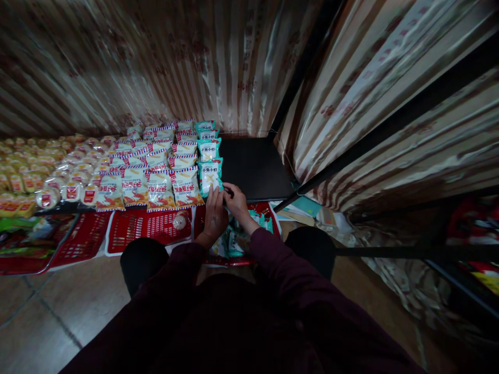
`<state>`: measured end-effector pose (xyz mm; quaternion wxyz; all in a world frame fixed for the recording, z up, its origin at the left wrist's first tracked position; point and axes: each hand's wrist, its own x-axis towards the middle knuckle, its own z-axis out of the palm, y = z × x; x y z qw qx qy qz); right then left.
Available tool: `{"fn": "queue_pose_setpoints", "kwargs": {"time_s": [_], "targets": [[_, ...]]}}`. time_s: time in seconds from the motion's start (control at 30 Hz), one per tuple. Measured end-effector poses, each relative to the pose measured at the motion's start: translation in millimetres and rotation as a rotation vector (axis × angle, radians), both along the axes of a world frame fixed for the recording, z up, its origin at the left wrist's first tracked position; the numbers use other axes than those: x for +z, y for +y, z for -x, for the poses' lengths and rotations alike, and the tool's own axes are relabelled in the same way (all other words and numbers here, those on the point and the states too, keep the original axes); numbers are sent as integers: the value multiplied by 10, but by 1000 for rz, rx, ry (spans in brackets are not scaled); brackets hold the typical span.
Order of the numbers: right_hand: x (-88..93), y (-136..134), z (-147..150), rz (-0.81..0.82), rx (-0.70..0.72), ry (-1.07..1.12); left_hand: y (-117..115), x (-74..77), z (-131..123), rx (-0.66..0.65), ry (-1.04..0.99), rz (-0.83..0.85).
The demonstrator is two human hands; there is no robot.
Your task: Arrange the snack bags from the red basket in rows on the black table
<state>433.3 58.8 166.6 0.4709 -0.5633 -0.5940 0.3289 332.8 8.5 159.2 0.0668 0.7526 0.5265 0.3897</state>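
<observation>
Both my hands meet at the front edge of a low black shelf (257,166). My left hand (215,213) lies with its fingers flat against the front teal snack packet (209,175), which stands upright at the head of a row of teal packets (208,148). My right hand (236,202) is curled beside that packet's lower right corner; what its fingers pinch is hidden. Below my hands, more teal packets (234,241) lie in a red basket (268,210).
Rows of red-and-white snack bags (159,187) fill the shelf to the left, with round yellow and white packs (50,176) beyond. Red baskets (148,226) stand on the tiled floor. A striped curtain hangs behind. Black shelf frames (390,252) stand at right.
</observation>
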Motion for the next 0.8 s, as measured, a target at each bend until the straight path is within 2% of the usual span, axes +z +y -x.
{"fn": "queue_pose_setpoints", "kwargs": {"time_s": [0.13, 0.23, 0.4, 0.57, 0.7, 0.8], "targets": [[-37, -346, -11, -62, 21, -78, -276, -116, 24, -67, -56, -37], [-96, -534, -22, -125, 29, -79, -418, -203, 37, -80, -26, -27], [-149, -536, -30, -103, 32, -93, -423, -259, 67, -32, 8, 0], [-162, -550, -24, -74, -3, -102, -443, -317, 81, -46, -25, 75], [-301, -711, -7, -25, 25, -143, -597, -525, 117, -11, -65, 189], [-479, -821, 20, 72, 57, -168, -704, -734, 199, 91, -74, 290]]}}
